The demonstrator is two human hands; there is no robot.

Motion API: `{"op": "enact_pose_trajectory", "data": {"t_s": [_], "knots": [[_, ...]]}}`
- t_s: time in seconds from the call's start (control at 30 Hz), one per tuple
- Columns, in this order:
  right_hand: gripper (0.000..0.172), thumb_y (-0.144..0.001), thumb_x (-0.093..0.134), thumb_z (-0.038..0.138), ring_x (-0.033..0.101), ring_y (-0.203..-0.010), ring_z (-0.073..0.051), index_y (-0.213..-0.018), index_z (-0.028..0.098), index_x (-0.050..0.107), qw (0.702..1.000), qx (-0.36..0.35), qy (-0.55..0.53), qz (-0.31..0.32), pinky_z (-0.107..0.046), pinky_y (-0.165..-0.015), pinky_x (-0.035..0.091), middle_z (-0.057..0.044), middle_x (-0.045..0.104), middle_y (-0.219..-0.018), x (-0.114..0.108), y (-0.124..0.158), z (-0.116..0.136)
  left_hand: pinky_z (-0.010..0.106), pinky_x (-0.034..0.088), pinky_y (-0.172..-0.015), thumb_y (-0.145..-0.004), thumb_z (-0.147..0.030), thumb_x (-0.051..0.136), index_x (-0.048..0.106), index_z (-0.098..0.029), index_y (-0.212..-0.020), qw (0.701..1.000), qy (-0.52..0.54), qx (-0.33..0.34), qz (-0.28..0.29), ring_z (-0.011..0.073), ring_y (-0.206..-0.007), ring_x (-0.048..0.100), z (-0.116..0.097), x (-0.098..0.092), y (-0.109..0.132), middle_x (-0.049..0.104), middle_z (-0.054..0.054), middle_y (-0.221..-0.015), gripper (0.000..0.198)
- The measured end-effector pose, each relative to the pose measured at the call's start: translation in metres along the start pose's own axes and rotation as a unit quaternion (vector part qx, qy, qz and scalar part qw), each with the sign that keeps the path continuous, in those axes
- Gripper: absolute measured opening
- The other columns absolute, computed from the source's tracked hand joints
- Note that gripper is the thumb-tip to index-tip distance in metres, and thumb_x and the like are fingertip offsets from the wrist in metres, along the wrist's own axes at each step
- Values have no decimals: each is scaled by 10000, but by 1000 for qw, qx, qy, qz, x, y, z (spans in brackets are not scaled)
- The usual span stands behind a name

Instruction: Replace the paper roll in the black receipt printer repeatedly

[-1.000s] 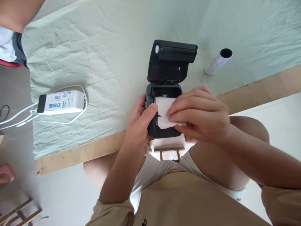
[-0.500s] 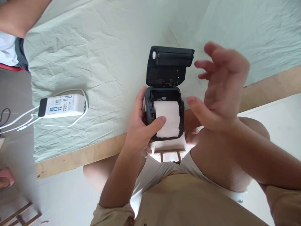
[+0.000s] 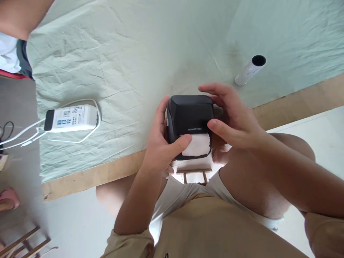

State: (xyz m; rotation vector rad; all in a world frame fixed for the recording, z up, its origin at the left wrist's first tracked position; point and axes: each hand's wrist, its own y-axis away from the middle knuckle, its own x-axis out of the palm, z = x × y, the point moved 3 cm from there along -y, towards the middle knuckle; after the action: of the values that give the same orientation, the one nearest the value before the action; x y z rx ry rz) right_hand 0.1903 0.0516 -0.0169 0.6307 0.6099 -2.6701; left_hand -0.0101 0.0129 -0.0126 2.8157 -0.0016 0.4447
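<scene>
Concealment first: could not see the left wall of the black printer, covered by the left hand, nor its right wall and far corner, covered by the right hand. Could not read the small lettering on the shut lid with any certainty. Saw the paper only as a short white tongue below the lid's front edge. Lost sight of the left fingers behind the casing. Found the wooden table edge interrupted by both forearms, and glimpsed a stool below, between the knees. Caught only a cropped arm of another person in the top left corner.

Grip next: left hand wrapped around the printer's left side, with the thumb across the lower front, touching the paper's left corner. Right hand clasped over the lid, with fingers curled on the far right corner and the thumb near the right front edge, just above the paper. Held the printer at the near border of the pale green cloth, over the table edge; could not tell whether resting or lifted. Noted on the cloth a white power bank with its looped cable well to the left, and a white tube off to the right.
</scene>
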Motion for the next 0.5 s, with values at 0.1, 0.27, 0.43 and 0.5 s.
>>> {"op": "enact_pose_trajectory", "data": {"t_s": [0.1,0.27,0.43,0.5], "knots": [[548,-1065,540,449,699,-1339,-303,-1592,426,393,1000,16,7,11,-521,-1017,663,-67,657,-1532,2,0,0,390,674,-941,-767,-384,934,618,-382,-1465,1000,7,-8,5,386,-1322,708,2,1,-1,757,11,-1411,766],[599,-1053,575,419,760,-1187,-253,-1604,403,339,999,-8,-23,30,-429,-921,684,-72,681,-1495,3,-3,-2,378,670,-892,-802,-421,913,658,-364,-1407,1000,9,-14,-14,361,-1261,729,0,4,-2,757,18,-1360,659],[630,-1017,624,386,750,-1167,-275,-1587,423,356,998,25,-37,40,-443,-893,682,-63,683,-1493,6,-5,-4,358,654,-884,-823,-336,898,681,-358,-1337,999,29,-35,-17,338,-1250,739,-4,5,-2,791,-14,-1277,558],[621,-1019,624,392,739,-1175,-273,-1583,415,365,998,28,-44,43,-450,-914,676,-67,676,-1499,7,-6,-4,331,649,-818,-821,-321,902,677,-349,-1321,999,40,-33,-13,315,-1203,757,-4,5,-2,793,-15,-1268,548]]}}
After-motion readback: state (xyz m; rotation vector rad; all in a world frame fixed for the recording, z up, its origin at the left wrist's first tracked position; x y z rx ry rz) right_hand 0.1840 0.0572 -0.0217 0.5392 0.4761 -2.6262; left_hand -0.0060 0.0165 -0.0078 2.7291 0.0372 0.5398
